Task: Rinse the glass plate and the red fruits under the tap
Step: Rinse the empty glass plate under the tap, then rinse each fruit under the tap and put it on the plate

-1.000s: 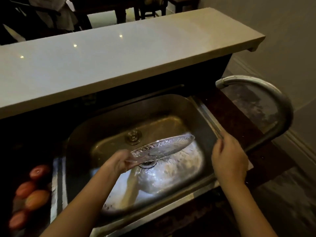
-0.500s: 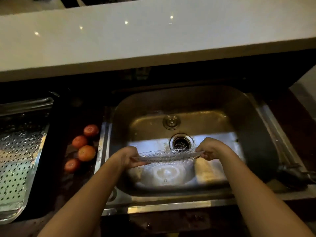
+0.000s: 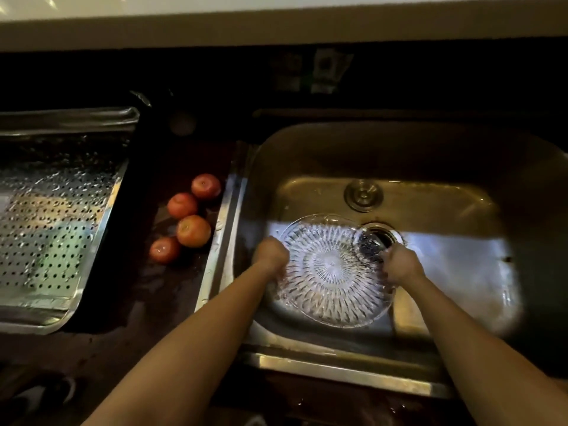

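Note:
A round cut-glass plate (image 3: 333, 270) with a ray pattern is held over the steel sink (image 3: 430, 167), its face turned up toward me. My left hand (image 3: 270, 253) grips its left rim and my right hand (image 3: 399, 264) grips its right rim. Several red fruits (image 3: 193, 230) lie in a cluster on the dark wet counter just left of the sink. The tap is out of view and I see no running water.
A perforated steel draining tray (image 3: 61, 210) sits at the far left. The sink drain (image 3: 382, 236) shows just behind the plate, with an overflow fitting (image 3: 363, 195) on the back wall. A pale raised counter ledge (image 3: 276, 23) runs along the top.
My right hand left the tap area and took the plate's right rim. The plate went from tilted to edge-on to face-up. My view swung left and down, so the tap dropped out of sight.

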Action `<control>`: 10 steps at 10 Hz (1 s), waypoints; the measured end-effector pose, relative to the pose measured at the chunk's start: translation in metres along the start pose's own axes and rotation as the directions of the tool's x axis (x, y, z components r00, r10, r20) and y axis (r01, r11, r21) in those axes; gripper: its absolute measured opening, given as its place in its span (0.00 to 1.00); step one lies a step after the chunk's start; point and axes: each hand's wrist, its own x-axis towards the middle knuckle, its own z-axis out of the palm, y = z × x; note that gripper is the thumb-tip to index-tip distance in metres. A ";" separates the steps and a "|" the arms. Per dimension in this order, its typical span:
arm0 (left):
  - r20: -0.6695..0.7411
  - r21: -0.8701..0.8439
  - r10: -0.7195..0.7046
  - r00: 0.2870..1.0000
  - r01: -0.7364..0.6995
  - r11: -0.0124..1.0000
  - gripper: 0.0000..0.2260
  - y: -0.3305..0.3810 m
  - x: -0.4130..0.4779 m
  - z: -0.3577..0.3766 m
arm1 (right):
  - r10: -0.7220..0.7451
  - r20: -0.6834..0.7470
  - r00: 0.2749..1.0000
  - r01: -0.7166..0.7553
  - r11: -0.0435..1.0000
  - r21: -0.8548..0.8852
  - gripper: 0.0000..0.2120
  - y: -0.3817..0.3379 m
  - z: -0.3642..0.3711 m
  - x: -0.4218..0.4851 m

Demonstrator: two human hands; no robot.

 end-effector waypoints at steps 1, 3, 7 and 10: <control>-0.058 -0.090 -0.021 0.998 0.015 0.996 0.14 -0.002 0.003 0.002 | -0.064 -0.026 0.998 0.057 0.978 -0.201 0.14 0.000 0.003 0.004; -0.041 0.164 0.126 0.991 -0.118 0.979 0.14 0.000 -0.008 0.004 | -0.082 -0.142 0.986 0.034 0.950 -0.310 0.15 -0.003 0.011 0.006; -0.156 0.553 0.790 0.592 -0.610 0.567 0.20 -0.087 -0.122 -0.061 | -0.597 -0.098 0.797 0.563 0.791 -0.240 0.15 -0.109 -0.026 -0.042; -0.061 0.762 0.772 0.632 -0.471 0.445 0.25 -0.126 -0.117 -0.062 | -0.900 0.138 0.413 0.911 0.405 -0.082 0.33 -0.265 0.004 -0.084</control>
